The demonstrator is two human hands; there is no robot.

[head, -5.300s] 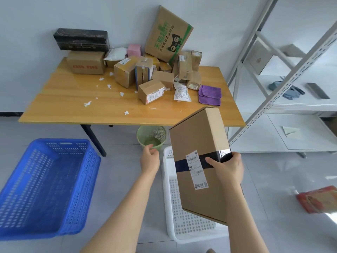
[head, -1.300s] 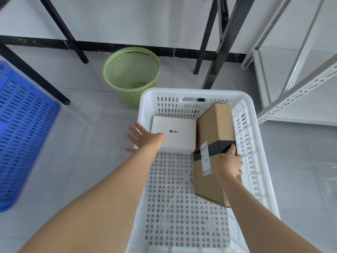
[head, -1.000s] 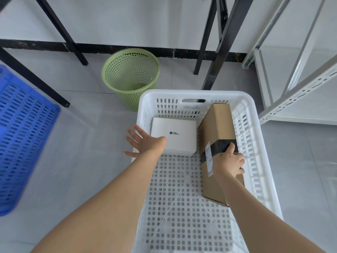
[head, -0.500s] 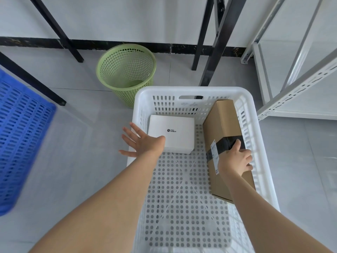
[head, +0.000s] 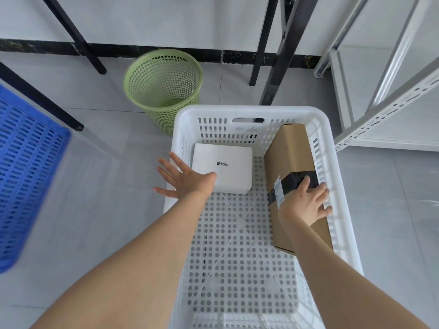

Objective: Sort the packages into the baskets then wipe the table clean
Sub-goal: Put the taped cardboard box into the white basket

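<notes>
The right hand [head: 304, 203] lies flat on the brown box [head: 291, 160], fingers straight and spread, gripping nothing. The left hand [head: 187, 182] has its fingers spread wide and holds nothing, above the left rim of the white basket [head: 251, 111]. The brown box leans along the right wall inside this basket; a white box [head: 225, 153] lies in its far left corner. A green bin [head: 164, 89] stands behind the basket, a blue basket [head: 26, 167] well to its left.

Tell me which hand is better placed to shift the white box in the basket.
Left. The left hand is open beside the white box, holding nothing; the right hand rests on the brown box by the white basket's right wall.
</notes>
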